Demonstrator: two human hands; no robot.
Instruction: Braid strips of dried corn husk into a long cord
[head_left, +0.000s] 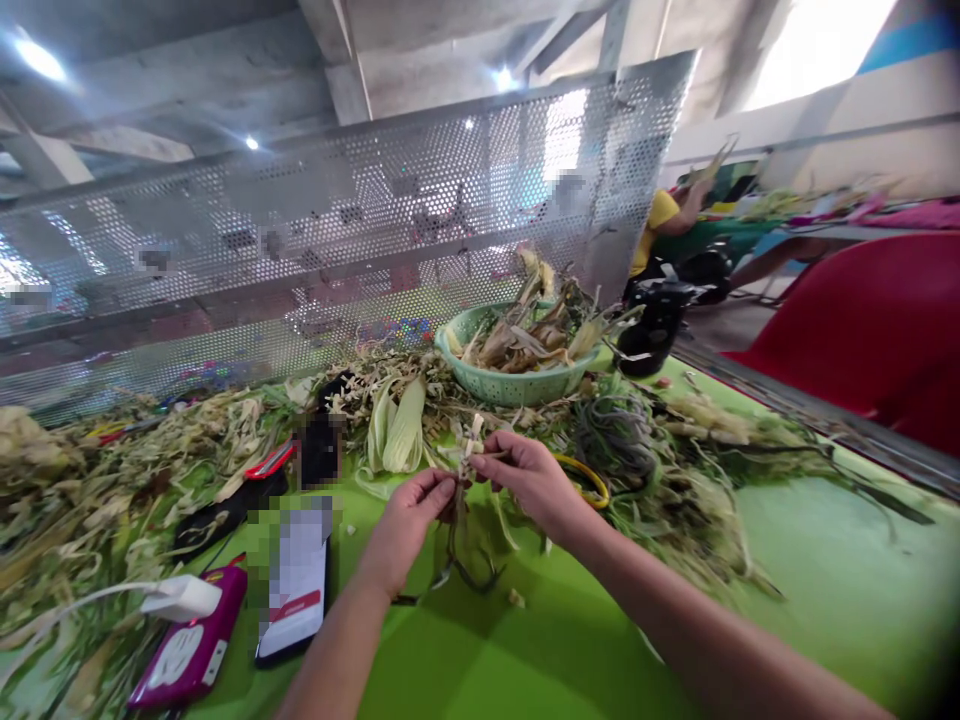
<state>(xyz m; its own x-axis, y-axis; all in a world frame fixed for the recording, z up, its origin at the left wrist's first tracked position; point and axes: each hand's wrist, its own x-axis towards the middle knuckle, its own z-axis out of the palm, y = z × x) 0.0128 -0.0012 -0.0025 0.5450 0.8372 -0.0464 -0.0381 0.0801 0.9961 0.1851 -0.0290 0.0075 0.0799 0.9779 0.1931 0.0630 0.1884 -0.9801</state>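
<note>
My left hand (412, 515) pinches the lower part of a small bundle of husk strips (463, 475) above the green table (480, 660). On the bundle's upper right side, my right hand (521, 475) has thumb and forefinger closed on a thin strip of it. A pale knotted piece stands up at the top of the bundle, and darker strands hang below my fingers. Behind the hands lie pale green corn husks (405, 428). A yellow ring (592, 482) lies just beyond my right wrist.
A green basket (517, 387) of dried husks stands behind, before a perforated metal screen (337, 240). To the left are a phone (300, 580), purple power bank (191, 640) and red cutter (271, 460). Grey cord (615, 435), a black container (652, 325) and a red chair (862, 330) are right.
</note>
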